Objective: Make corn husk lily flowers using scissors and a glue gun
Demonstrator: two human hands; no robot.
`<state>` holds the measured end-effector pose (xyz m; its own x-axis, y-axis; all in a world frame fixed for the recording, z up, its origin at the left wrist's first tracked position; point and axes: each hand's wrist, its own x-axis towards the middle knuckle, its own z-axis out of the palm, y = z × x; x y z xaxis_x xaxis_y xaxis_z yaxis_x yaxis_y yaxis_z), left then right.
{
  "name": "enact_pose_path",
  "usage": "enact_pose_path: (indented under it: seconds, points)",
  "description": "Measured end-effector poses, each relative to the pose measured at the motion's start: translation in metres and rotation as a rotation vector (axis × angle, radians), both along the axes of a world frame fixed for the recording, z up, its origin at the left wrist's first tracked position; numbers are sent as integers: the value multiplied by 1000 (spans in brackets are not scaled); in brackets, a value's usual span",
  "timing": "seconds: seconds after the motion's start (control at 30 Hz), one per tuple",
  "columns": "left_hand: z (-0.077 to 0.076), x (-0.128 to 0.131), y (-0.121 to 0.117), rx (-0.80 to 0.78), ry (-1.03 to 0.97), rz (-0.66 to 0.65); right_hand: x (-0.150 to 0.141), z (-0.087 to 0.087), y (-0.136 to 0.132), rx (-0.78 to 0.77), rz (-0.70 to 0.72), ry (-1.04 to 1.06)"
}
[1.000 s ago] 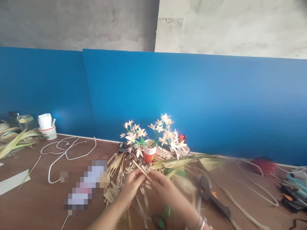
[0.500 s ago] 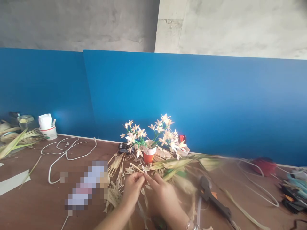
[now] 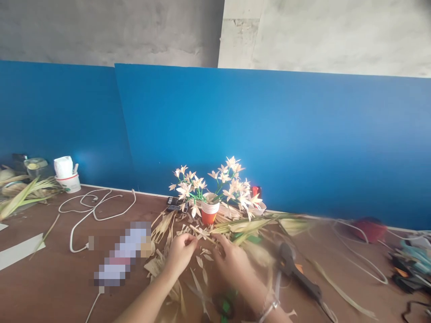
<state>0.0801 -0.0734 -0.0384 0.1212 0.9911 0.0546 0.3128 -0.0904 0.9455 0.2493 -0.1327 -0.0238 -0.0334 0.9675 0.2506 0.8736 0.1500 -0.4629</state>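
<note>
My left hand (image 3: 180, 254) and my right hand (image 3: 234, 264) meet over a litter of dried leaf strips (image 3: 164, 251) on the brown table (image 3: 54, 278). Both hands pinch a thin tan stick (image 3: 202, 234) that lies low between them, pointing toward the far left. Just beyond stands an orange paper cup (image 3: 209, 213) full of cream leaf flowers (image 3: 215, 184) on green stems. Long green-yellow palm leaves (image 3: 256, 226) lie to the right of the cup.
A black glue gun (image 3: 296, 271) lies right of my right hand. White cable (image 3: 94, 211) loops at left, near a white tub (image 3: 69, 179) and more leaves (image 3: 23, 195). Green-handled scissors (image 3: 225, 308) lie near the bottom edge. A blue panel (image 3: 269, 134) backs the table. Tools (image 3: 411, 264) sit far right.
The stick has dropped from a raised tilt to low over the scraps. Both hands have moved forward and down toward the cup. The view has shifted slightly.
</note>
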Motion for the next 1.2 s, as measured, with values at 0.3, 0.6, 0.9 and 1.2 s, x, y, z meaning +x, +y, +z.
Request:
enact_pose_path:
  seconds: [0.3, 0.6, 0.9, 1.2]
  points:
    - [-17, -9, 11, 107, 268, -22, -26, -23, -8, -193, -28, -44]
    - [-13, -8, 8, 246, 347, -44, -13, -10, 2, -254, -51, 515]
    - [18, 3, -15, 77, -21, -328, -20, 8, 2, -144, -90, 991]
    - [21, 6, -16, -18, -153, -350, -19, 8, 3, -118, -122, 1001]
